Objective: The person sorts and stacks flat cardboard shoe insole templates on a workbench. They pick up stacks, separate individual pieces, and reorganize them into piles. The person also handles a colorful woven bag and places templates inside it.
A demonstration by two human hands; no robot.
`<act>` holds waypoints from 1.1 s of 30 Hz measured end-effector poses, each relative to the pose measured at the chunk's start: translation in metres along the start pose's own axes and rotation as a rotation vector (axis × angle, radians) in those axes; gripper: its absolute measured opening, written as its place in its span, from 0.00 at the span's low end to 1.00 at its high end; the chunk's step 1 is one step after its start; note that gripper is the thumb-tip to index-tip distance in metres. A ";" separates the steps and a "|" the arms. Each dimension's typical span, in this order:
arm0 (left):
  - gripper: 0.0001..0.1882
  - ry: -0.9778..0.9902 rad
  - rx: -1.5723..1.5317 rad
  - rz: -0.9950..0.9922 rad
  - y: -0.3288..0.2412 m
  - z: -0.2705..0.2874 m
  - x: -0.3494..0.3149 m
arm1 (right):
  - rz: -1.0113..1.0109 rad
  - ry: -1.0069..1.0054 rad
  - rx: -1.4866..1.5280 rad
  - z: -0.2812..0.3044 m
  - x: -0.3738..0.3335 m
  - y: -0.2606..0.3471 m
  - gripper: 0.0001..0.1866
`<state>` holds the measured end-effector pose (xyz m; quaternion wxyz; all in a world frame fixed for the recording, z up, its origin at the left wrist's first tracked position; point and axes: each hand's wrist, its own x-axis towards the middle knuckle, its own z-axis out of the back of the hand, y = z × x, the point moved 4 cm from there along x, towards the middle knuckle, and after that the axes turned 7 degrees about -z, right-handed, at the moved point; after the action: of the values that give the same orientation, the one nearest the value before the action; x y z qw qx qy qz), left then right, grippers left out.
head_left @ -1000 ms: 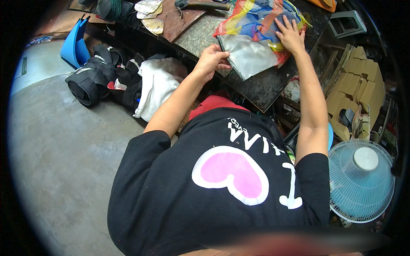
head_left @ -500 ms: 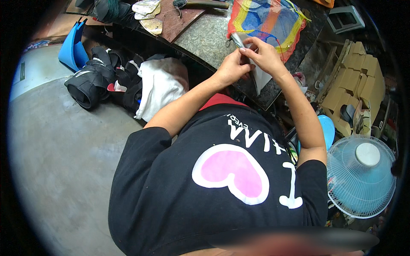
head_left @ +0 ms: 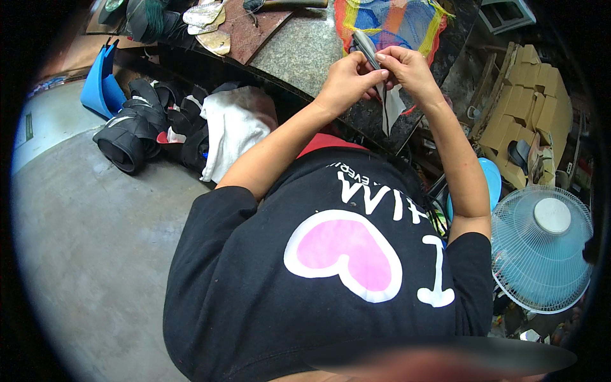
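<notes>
Left hand (head_left: pixel 350 81) and right hand (head_left: pixel 412 71) are pinching a plastic sheet (head_left: pixel 393 107) slanting lengthwise toward the T-shirt (head_left: pixel 344 254), multicoloured mesh (head_left: pixel 389 20) lying beyond.

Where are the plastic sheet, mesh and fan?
Plastic sheet (head_left: pixel 394 106): head view, on its pale lower part.
Mesh (head_left: pixel 412 27): head view, on its blue netting.
Fan (head_left: pixel 541 254): head view, on its grille.

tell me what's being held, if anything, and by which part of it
A translucent plastic piece, pinched by the left grip and the right grip partway along its dark edge; some fingertips are hidden.
</notes>
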<state>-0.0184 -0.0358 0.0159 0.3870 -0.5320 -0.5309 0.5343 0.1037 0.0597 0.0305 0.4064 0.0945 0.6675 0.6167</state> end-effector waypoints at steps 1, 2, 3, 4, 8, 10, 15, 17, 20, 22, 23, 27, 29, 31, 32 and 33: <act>0.11 0.007 0.059 -0.020 -0.002 0.000 0.001 | -0.046 -0.028 0.044 0.000 -0.002 -0.001 0.11; 0.10 0.000 -0.024 -0.031 -0.002 0.001 0.002 | -0.066 -0.030 0.103 0.000 -0.004 0.000 0.11; 0.10 0.018 -0.022 -0.047 -0.003 0.001 0.003 | -0.061 -0.009 0.178 -0.001 -0.005 0.001 0.11; 0.10 0.036 -0.017 -0.062 -0.004 0.002 0.004 | -0.054 -0.019 0.109 -0.001 -0.006 0.002 0.10; 0.10 0.081 0.052 -0.101 -0.004 0.006 0.004 | 0.024 0.008 -0.019 -0.003 -0.009 0.006 0.09; 0.09 0.083 0.032 -0.077 -0.003 0.007 0.004 | 0.083 0.025 -0.026 0.000 -0.011 0.009 0.08; 0.18 -0.366 0.423 -0.662 -0.040 0.028 0.000 | 0.015 0.171 -0.068 0.009 -0.016 0.014 0.09; 0.22 -0.280 0.631 -0.858 -0.053 0.029 0.002 | 0.032 0.216 -0.091 0.011 -0.018 0.021 0.08; 0.14 -0.131 0.672 -0.779 -0.058 0.028 0.007 | 0.257 -0.073 -0.272 0.010 -0.028 0.038 0.11; 0.09 -0.139 0.626 -0.720 -0.059 0.023 0.006 | 0.339 -0.200 -0.315 0.006 -0.042 0.047 0.13; 0.09 -0.138 0.631 -0.744 -0.061 0.019 0.004 | 0.462 -0.247 -0.469 0.000 -0.051 0.054 0.13; 0.07 -0.075 0.673 -0.778 -0.069 0.009 -0.008 | 0.755 -0.398 -0.839 -0.014 -0.075 0.069 0.12; 0.07 -0.038 0.672 -0.744 -0.072 0.008 -0.012 | 0.771 -0.428 -0.862 -0.012 -0.080 0.073 0.10; 0.07 -0.021 0.650 -0.762 -0.077 0.007 -0.015 | 0.730 -0.408 -0.853 -0.008 -0.083 0.074 0.08; 0.07 -0.013 0.648 -0.782 -0.080 0.007 -0.017 | 0.718 -0.396 -0.867 -0.006 -0.085 0.076 0.08; 0.08 -0.002 0.651 -0.804 -0.083 0.006 -0.019 | 0.726 -0.391 -0.869 -0.004 -0.087 0.078 0.07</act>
<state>-0.0348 -0.0439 0.0995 0.7068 -0.1373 -0.5000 0.4813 0.1286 0.0190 0.1379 0.2862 0.2534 0.1919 0.9039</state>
